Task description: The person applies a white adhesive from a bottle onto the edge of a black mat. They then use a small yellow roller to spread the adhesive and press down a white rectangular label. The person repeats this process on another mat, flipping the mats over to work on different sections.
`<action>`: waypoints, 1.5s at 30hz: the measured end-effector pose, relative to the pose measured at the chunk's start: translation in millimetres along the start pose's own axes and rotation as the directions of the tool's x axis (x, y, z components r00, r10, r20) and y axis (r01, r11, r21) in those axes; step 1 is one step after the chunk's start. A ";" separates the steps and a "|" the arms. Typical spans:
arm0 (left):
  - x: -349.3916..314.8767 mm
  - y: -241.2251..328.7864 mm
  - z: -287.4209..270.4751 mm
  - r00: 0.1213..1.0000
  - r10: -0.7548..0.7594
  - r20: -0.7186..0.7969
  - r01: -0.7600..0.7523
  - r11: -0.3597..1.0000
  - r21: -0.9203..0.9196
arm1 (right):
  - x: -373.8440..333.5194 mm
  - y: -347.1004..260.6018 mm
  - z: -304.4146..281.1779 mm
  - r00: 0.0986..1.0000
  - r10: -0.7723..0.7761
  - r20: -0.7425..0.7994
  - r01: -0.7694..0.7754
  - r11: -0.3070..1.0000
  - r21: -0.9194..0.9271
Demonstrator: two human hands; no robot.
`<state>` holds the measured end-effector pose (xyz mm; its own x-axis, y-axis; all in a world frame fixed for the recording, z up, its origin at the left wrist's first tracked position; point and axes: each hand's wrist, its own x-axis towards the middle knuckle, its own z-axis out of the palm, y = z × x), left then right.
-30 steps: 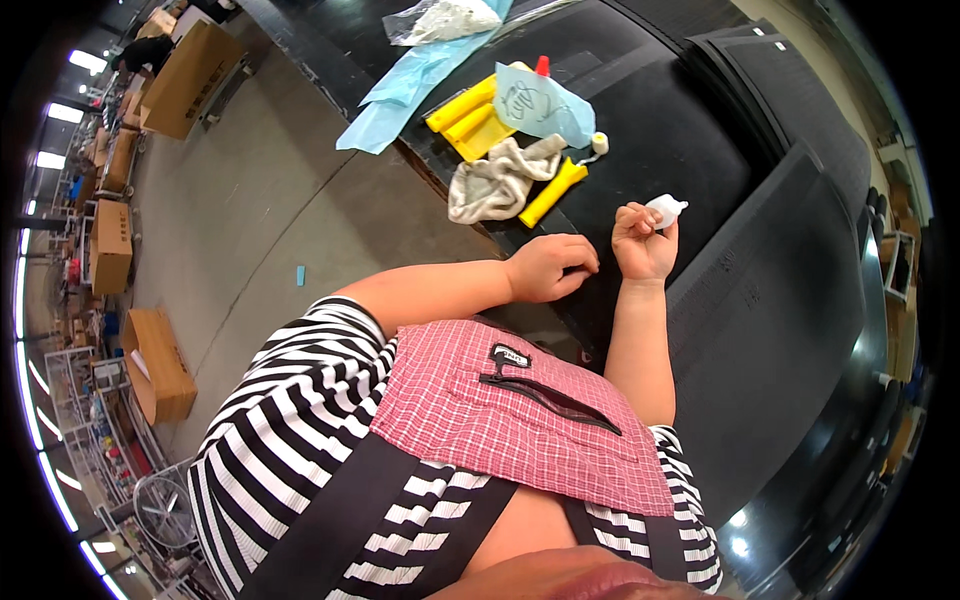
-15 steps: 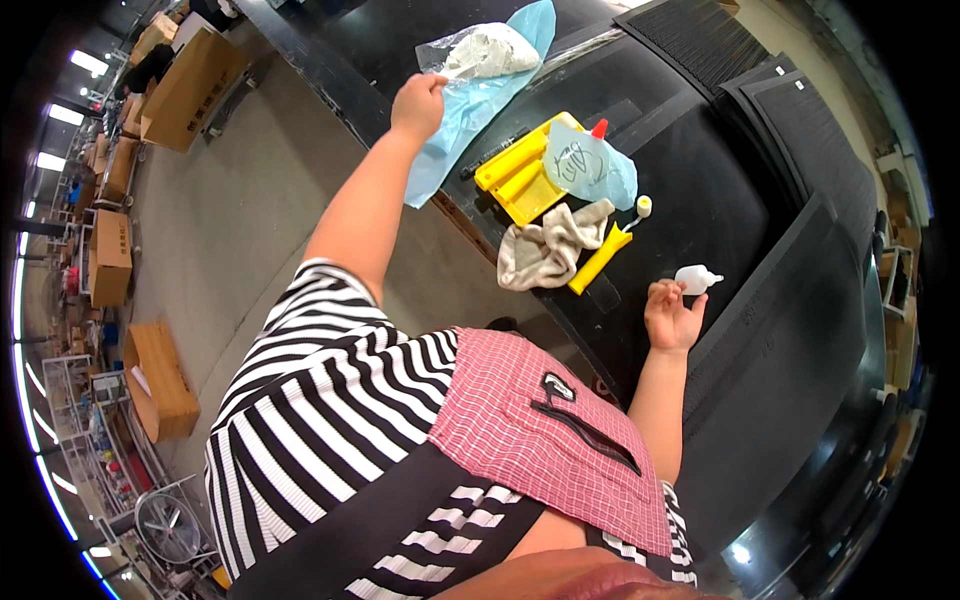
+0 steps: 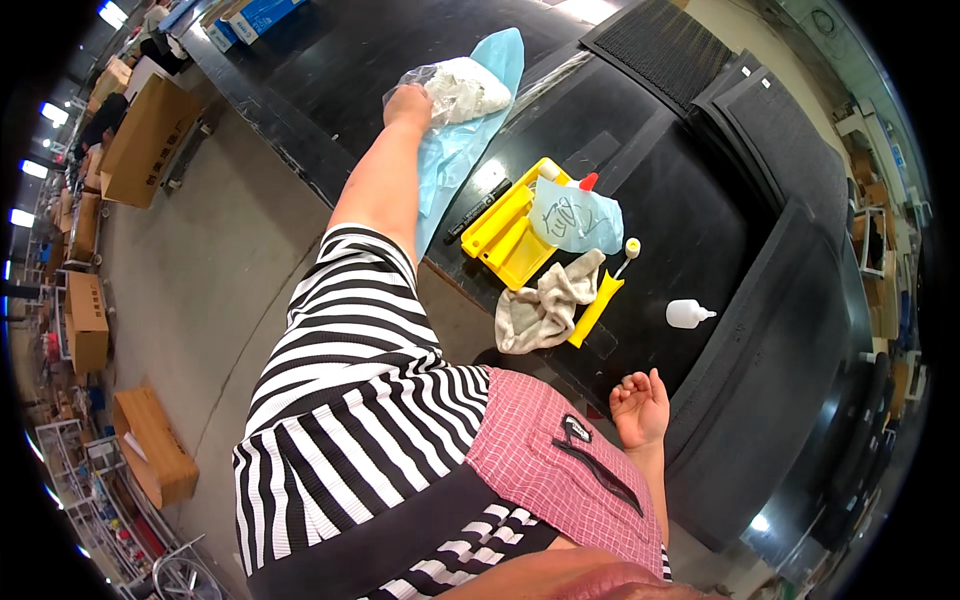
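My left hand reaches far forward, its fingers closed on the edge of a clear plastic bag with white contents. Under that bag lies a light blue plastic sheet. Near the table's front edge my right hand is empty, palm up, with its fingers apart and a little curled. Beyond it a white dropper bottle lies on its side on the black table. To the left of the bottle are a yellow-handled small roller and a crumpled grey-beige cloth glove.
A yellow tray holds a red-tipped item, partly covered by a marked light blue piece. Beside it lies a black marker. Black sheets are stacked on the right. Blue boxes stand at the far left.
My right hand has let go of the white bottle and drawn back toward me; the bottle now lies on the table. My left hand has moved further onto the clear bag.
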<state>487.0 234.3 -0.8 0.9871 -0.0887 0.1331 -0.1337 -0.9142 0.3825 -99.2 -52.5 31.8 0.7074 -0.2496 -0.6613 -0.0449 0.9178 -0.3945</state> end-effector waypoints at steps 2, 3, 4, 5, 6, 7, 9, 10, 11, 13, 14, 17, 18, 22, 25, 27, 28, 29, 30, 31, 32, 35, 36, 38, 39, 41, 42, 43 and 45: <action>-1.9 -1.2 -1.1 0.999 -0.030 -0.017 0.029 0.998 -0.063 | 4.8 2.0 13.9 1.000 -0.014 -0.004 0.013 0.999 -0.045; -4.0 -1.3 -2.8 0.999 -0.046 -0.026 0.044 0.995 -0.094 | 5.7 2.3 23.0 1.000 -0.025 0.019 0.026 0.998 -0.053; -7.3 -1.7 -4.5 0.999 -0.023 -0.035 0.019 0.994 -0.103 | 7.8 2.6 32.3 0.998 -0.050 0.033 0.054 0.989 -0.135; -11.5 -2.1 -9.2 0.999 0.000 -0.046 -0.005 0.994 -0.110 | 10.8 3.4 42.0 0.996 -0.071 0.051 0.080 0.974 -0.213; -14.9 -2.9 -12.1 0.998 0.023 -0.058 -0.030 0.993 -0.117 | 14.3 3.5 52.6 0.993 -0.092 0.071 0.108 0.951 -0.291; -17.8 -4.2 -13.6 0.993 0.062 -0.100 -0.075 0.989 -0.129 | 17.7 1.9 65.8 0.984 -0.104 0.147 0.155 0.905 -0.397; -23.7 -8.6 -16.4 0.974 0.137 -0.181 -0.164 0.976 -0.141 | 32.8 2.6 87.1 0.967 -0.132 0.218 0.244 0.729 -0.640; -25.9 -11.1 -16.4 0.962 0.169 -0.212 -0.202 0.968 -0.147 | 42.9 2.6 96.3 0.960 -0.144 0.241 0.280 0.572 -0.771; -27.4 -14.0 -15.9 0.949 0.198 -0.246 -0.240 0.958 -0.155 | 56.5 6.0 101.6 0.929 -0.226 0.293 0.360 0.369 -0.857; -27.6 -19.3 -14.5 0.929 0.232 -0.288 -0.296 0.933 -0.205 | 72.1 16.6 123.1 0.820 -0.368 0.438 0.491 0.059 -0.869; -26.0 -21.5 -12.4 0.926 0.236 -0.296 -0.314 0.916 -0.249 | 77.5 19.8 130.6 0.828 -0.354 0.435 0.488 0.074 -0.870; -27.6 -21.5 -17.5 0.956 0.154 -0.250 -0.250 0.872 -0.422 | 95.3 27.7 139.1 0.836 -0.352 0.422 0.493 0.141 -0.859; -27.7 -19.1 -20.6 0.969 0.116 -0.216 -0.210 0.850 -0.483 | 99.0 29.5 139.1 0.817 -0.382 0.431 0.504 0.112 -0.857; -43.0 -30.7 -32.1 0.997 0.057 -0.050 -0.076 0.750 -0.658 | 103.0 32.9 135.4 0.745 -0.468 0.475 0.536 -0.002 -0.844; -82.3 -23.3 -48.1 0.992 0.013 0.126 0.099 0.545 -0.833 | 100.2 31.8 136.9 0.667 -0.514 0.539 0.597 -0.065 -0.800; -114.6 -31.5 -58.9 0.980 0.029 0.199 0.171 0.396 -0.902 | 92.1 31.6 148.2 0.619 -0.521 0.587 0.627 -0.123 -0.770; -128.6 -43.6 -59.7 0.974 0.037 0.224 0.200 0.325 -0.924 | 90.4 30.0 150.8 0.572 -0.522 0.633 0.634 -0.209 -0.745; -146.3 -57.1 -59.8 0.967 0.042 0.250 0.232 0.251 -0.940 | 89.3 27.8 152.3 0.561 -0.552 0.618 0.614 -0.223 -0.757; -162.4 -55.9 -63.0 0.961 0.057 0.271 0.258 0.171 -0.951 | 89.7 23.6 152.9 0.540 -0.587 0.603 0.593 -0.243 -0.768; -181.7 -52.1 -63.7 0.951 0.045 0.305 0.298 0.126 -0.946 | 86.3 18.5 149.1 0.540 -0.611 0.579 0.564 -0.248 -0.788; -203.3 -36.4 -76.8 0.941 0.039 0.337 0.333 0.084 -0.939 | 87.7 11.6 140.0 0.535 -0.637 0.555 0.517 -0.273 -0.811; -252.7 -25.3 -88.6 0.898 0.094 0.429 0.429 0.022 -0.903 | 86.7 5.9 117.1 0.767 -0.574 0.287 0.161 -0.260 -0.952; -262.6 -22.9 -91.0 0.882 0.126 0.454 0.456 0.015 -0.890 | 84.4 11.7 118.1 0.816 -0.545 0.190 0.031 -0.287 -0.957; -283.3 -4.2 -92.2 0.856 0.186 0.482 0.498 -0.045 -0.866 | 77.8 25.1 123.4 0.866 -0.491 0.091 -0.061 -0.284 -0.957; -291.0 5.8 -94.7 0.835 0.217 0.506 0.525 -0.036 -0.851 | 78.9 30.7 123.5 0.849 -0.514 0.121 -0.024 -0.267 -0.963; -303.7 33.1 -91.7 0.807 0.283 0.519 0.549 -0.034 -0.835 | 88.3 32.6 109.0 0.831 -0.537 0.141 0.042 -0.191 -0.981; -310.4 47.3 -92.6 0.791 0.312 0.526 0.565 -0.041 -0.824 | 95.0 27.0 95.0 0.837 -0.531 0.133 0.074 -0.131 -0.989; -314.4 59.3 -93.0 0.773 0.351 0.528 0.572 -0.027 -0.820 | 98.3 22.0 80.9 0.855 -0.495 0.156 0.170 -0.017 -0.985; -323.7 81.8 -90.1 0.742 0.407 0.532 0.583 -0.001 -0.812 | 77.1 17.9 85.2 0.919 -0.378 0.114 0.288 0.444 -0.849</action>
<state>148.6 223.9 69.8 0.7248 -0.6487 -0.2322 0.5044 0.2700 0.8202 14.8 -29.1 28.1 0.7474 -0.5413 -0.3853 -0.4146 0.0732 -0.9070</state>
